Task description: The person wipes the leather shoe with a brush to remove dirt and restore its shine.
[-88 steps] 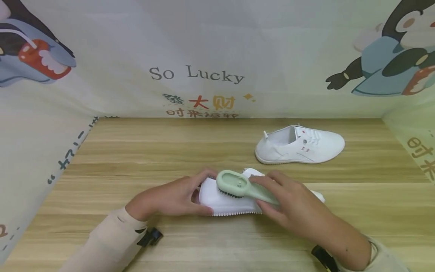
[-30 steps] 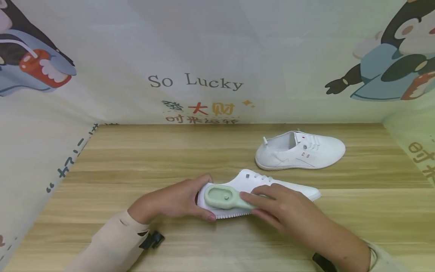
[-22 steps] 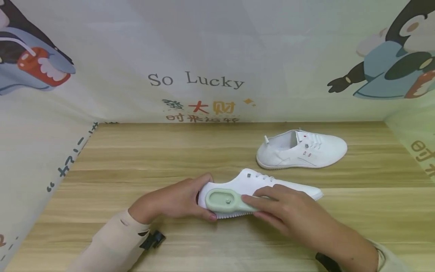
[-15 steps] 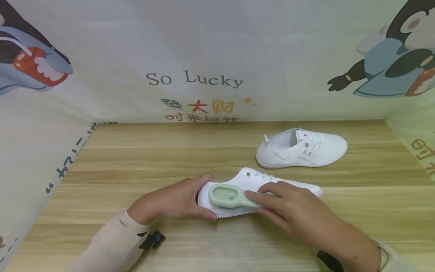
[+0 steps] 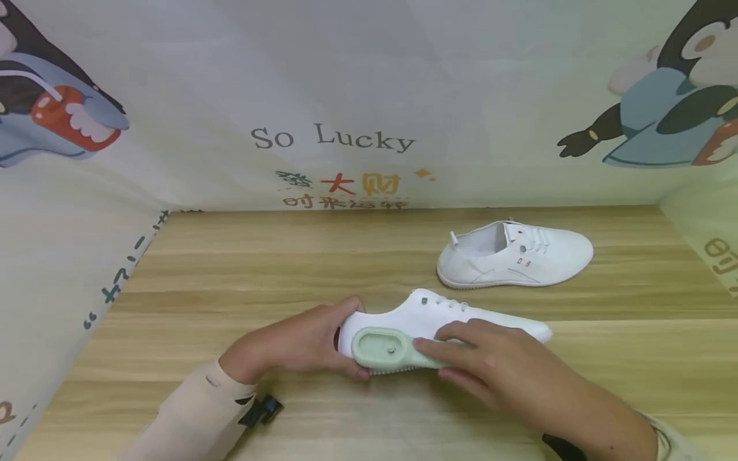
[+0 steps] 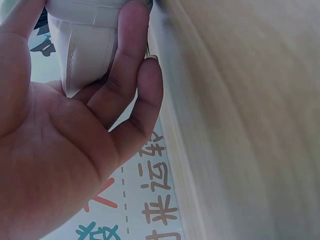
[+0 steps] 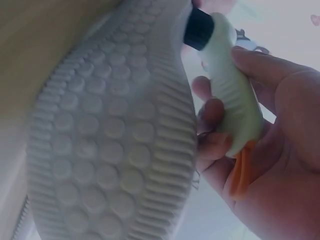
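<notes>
Held shoe (image 5: 406, 314) tilted over counter (image 5: 346, 429); left hand (image 5: 308, 339), fingers curled round heel. Right hand (image 5: 492, 368), fingers wrapped round handle of brush (image 5: 375, 349) against shoe's side. Second shoe (image 5: 556, 256) behind. Hard scrubbing could twist shoe from heel-only grip.

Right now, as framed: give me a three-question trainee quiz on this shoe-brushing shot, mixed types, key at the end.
1. True or false: the far shoe is held in a hand.
2. Fill in: the left hand grips the near shoe by its ____.
3. The strap on the green brush in the right hand is: a) blue, b) orange, c) black.

Key:
1. False; it rests on the table.
2. heel
3. b
</notes>
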### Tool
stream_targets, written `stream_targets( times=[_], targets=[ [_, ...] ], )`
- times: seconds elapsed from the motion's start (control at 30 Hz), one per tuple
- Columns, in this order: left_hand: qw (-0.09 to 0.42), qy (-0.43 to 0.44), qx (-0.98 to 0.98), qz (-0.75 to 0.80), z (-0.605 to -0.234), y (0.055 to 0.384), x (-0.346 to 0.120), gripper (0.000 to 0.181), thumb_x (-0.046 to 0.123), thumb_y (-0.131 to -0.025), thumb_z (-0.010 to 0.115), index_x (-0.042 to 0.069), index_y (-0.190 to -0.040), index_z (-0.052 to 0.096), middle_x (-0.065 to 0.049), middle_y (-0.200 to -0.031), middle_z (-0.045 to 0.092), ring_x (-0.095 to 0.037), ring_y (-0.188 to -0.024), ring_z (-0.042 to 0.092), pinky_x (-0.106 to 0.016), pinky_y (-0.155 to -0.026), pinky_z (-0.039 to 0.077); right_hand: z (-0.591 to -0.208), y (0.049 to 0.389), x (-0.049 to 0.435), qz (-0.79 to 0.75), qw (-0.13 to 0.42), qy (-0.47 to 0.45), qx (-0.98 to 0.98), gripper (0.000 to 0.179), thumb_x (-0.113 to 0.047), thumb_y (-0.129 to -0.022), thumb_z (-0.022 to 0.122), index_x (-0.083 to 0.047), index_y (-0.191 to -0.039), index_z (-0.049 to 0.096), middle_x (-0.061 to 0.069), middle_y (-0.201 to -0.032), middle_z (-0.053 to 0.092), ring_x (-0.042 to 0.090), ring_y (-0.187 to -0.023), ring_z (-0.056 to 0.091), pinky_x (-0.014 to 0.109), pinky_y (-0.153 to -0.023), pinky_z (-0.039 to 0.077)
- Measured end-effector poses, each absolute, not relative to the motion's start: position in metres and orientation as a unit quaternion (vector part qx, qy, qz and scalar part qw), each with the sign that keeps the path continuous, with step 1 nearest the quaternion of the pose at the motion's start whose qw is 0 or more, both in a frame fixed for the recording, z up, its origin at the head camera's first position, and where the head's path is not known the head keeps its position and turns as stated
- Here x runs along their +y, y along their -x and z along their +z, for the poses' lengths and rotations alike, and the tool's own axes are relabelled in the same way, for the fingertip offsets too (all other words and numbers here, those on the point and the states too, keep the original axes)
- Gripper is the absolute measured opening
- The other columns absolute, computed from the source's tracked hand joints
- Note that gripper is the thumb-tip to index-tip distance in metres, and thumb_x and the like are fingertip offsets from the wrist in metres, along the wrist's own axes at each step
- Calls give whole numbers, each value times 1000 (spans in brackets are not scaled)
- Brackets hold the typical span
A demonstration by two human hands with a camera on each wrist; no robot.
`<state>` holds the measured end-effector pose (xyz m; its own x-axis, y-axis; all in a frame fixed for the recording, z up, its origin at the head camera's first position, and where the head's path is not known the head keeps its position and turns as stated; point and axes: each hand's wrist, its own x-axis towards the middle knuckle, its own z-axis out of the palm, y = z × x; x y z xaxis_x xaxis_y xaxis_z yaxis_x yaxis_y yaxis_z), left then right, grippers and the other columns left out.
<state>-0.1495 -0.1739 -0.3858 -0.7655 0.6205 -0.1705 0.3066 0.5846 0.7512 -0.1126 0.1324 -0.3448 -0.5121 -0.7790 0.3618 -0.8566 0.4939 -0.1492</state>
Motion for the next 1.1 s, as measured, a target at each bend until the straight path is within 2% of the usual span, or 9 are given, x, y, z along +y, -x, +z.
stream_targets(
  times=[0.2, 0.4, 0.53, 0.77, 1.1],
  targets=[
    [213, -265, 868, 363, -385, 150, -175, 58, 42, -73, 88, 20, -110, 49, 8, -94, 65, -8, -83, 61, -25, -75, 50, -346, 113, 135, 148, 155, -448, -868, 50, -22, -83, 79, -29, -131, 66, -7, -110, 67, 10, -93, 65, 32, -75, 55],
    [214, -272, 863, 369, -387, 150, -174, 58, 40, -72, 89, 21, -110, 50, 9, -97, 66, -9, -85, 62, -25, -78, 49, -357, 110, 127, 156, 173, -460, -857, 50, -24, -82, 79, -26, -130, 67, -4, -109, 69, 12, -91, 67, 31, -76, 56],
    [213, -268, 862, 375, -387, 149, -173, 58, 38, -70, 91, 21, -109, 50, 9, -97, 68, -9, -85, 62, -26, -79, 49, -358, 109, 126, 160, 161, -466, -855, 49, -24, -85, 78, -28, -132, 65, -6, -112, 69, 11, -95, 67, 33, -80, 56],
    [214, -263, 863, 374, -387, 148, -174, 58, 39, -70, 91, 21, -108, 50, 9, -95, 67, -9, -84, 62, -26, -77, 50, -346, 109, 135, 155, 123, -465, -863, 43, -23, -88, 76, -29, -129, 67, -10, -112, 68, 9, -95, 65, 32, -78, 55],
    [220, -260, 864, 371, -387, 150, -176, 59, 43, -73, 88, 20, -113, 49, 6, -96, 65, -10, -84, 61, -26, -75, 50, -334, 112, 148, 131, 129, -435, -881, 47, -20, -84, 78, -27, -129, 67, -7, -107, 68, 9, -88, 65, 32, -72, 54]
  ],
)
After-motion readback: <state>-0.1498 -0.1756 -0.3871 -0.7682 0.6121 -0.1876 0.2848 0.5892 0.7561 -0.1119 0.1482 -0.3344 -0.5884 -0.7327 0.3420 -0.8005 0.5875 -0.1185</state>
